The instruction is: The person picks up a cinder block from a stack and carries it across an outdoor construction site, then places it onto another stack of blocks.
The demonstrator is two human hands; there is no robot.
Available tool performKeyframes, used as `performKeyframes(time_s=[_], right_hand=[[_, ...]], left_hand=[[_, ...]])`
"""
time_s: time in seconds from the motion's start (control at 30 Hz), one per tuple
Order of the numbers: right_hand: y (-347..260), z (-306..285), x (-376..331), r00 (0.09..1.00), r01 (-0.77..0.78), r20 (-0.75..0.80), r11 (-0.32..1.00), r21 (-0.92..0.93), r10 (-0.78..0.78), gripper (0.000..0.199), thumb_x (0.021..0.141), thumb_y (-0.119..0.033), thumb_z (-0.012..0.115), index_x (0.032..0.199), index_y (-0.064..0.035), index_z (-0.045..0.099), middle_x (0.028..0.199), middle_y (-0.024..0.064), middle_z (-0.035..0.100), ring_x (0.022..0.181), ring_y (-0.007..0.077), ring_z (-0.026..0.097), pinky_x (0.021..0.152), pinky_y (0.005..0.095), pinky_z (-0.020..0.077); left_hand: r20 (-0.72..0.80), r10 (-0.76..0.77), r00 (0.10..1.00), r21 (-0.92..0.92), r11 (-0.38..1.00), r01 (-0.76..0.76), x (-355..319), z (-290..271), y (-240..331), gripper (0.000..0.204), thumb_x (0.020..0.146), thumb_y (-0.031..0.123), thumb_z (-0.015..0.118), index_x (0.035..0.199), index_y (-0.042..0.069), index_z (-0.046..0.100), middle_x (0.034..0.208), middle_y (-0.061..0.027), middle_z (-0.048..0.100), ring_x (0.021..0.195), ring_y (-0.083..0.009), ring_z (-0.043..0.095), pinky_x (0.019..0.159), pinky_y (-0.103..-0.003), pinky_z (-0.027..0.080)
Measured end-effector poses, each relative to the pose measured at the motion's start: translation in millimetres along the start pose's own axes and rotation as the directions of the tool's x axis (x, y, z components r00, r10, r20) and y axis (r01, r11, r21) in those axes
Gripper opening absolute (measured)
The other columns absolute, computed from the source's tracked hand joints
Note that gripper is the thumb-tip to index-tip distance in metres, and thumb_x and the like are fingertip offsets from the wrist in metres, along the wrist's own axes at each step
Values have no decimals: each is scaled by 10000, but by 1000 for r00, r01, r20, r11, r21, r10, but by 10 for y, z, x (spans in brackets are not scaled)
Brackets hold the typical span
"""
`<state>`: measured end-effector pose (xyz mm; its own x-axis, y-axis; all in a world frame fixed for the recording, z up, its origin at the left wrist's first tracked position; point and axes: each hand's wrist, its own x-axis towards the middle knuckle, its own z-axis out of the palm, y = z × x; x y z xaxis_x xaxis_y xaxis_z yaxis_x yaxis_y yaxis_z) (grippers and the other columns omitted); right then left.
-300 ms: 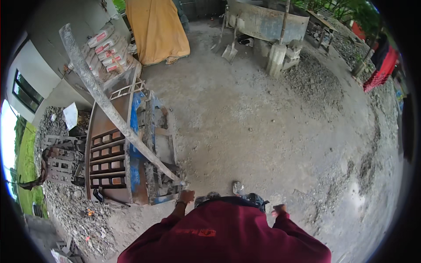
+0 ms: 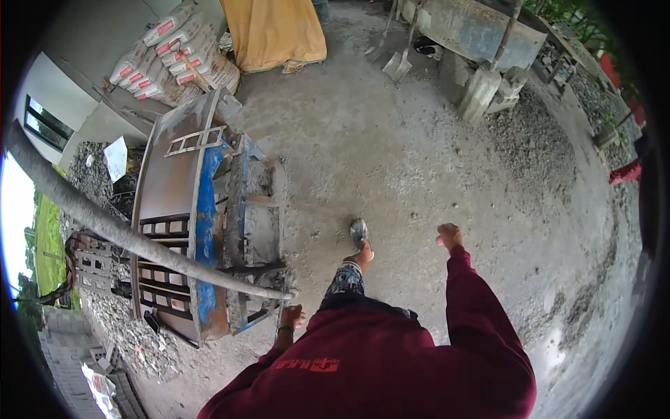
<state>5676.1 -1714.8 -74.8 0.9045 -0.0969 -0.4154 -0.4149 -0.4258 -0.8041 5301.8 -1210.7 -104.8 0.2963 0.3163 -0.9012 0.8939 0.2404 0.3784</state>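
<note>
My left hand (image 2: 293,317) hangs loosely with its fingers partly apart and nothing in it. Just beyond it is the lower end of a long grey pole (image 2: 171,262), and a gap seems to lie between them. The pole slants across a rusty brown and blue block-moulding machine (image 2: 202,244) on my left. A row of dark mould slots shows beneath the pole. Out in front, to the right, my right hand (image 2: 449,236) is curled closed over the concrete ground, holding nothing visible. One foot in a shoe (image 2: 359,232) is stepped forward between the hands.
Stacked cement bags (image 2: 174,56) lean by the far left wall beside an orange tarp (image 2: 272,31). Shovels (image 2: 398,66) stand near a large round metal pan (image 2: 481,35). Gravel (image 2: 537,146) lies at right. Grey blocks (image 2: 66,349) are piled at lower left.
My right hand has swung forward and its fingers have curled in. One foot has stepped ahead. The pole and machine appear shifted in view as my head moved; my left hand stays near the pole's end.
</note>
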Motion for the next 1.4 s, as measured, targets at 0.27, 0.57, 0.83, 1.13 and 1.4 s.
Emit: performKeyframes(time_s=[0.27, 0.57, 0.83, 1.13, 1.4], right_hand=[[-1521, 470, 1440, 946, -38, 318, 995, -91, 65, 267, 818, -225, 601, 924, 20, 626, 689, 143, 661, 588, 216, 656, 540, 331, 541], [-1601, 338, 2570, 839, -323, 298, 858, -399, 455, 295, 837, -283, 552, 886, -9, 650, 765, 144, 693, 590, 249, 673, 456, 374, 514], [-2330, 763, 4741, 805, 353, 572, 648, -674, 157, 312, 851, -294, 546, 926, -9, 650, 815, 148, 691, 641, 249, 674, 508, 378, 534], [-5632, 1754, 9452, 900, -263, 355, 964, -23, 254, 205, 831, -191, 570, 832, 12, 598, 665, 149, 625, 498, 243, 613, 443, 353, 515], [-8711, 2418, 12406, 935, 278, 269, 948, -154, -230, 292, 797, -297, 532, 799, -36, 662, 680, 130, 658, 618, 216, 649, 643, 354, 517]], left_hand=[[11, 291, 957, 391, 879, -272, 960, 636, 1792, 291, 820, 282, 531, 819, 9, 633, 738, -122, 650, 652, -264, 612, 595, -368, 471], [-2, 369, 929, 85, 926, -367, 2128, 1005, 6939, 293, 855, 292, 493, 807, 35, 625, 702, -73, 637, 552, -168, 591, 470, -315, 456], [271, 432, 860, 399, 763, -509, 3648, 1252, 9144, 286, 886, 317, 467, 990, 82, 591, 891, -80, 670, 739, -181, 653, 553, -337, 495], [-31, 60, 998, -44, 997, -61, 3652, 1523, 11117, 304, 879, 264, 507, 1038, 16, 580, 830, -122, 653, 604, -214, 602, 493, -359, 475], [-41, 100, 994, 365, 928, -78, 4352, 1672, 13607, 403, 864, 313, 521, 1109, -2, 577, 976, -173, 673, 739, -267, 658, 602, -386, 527]])
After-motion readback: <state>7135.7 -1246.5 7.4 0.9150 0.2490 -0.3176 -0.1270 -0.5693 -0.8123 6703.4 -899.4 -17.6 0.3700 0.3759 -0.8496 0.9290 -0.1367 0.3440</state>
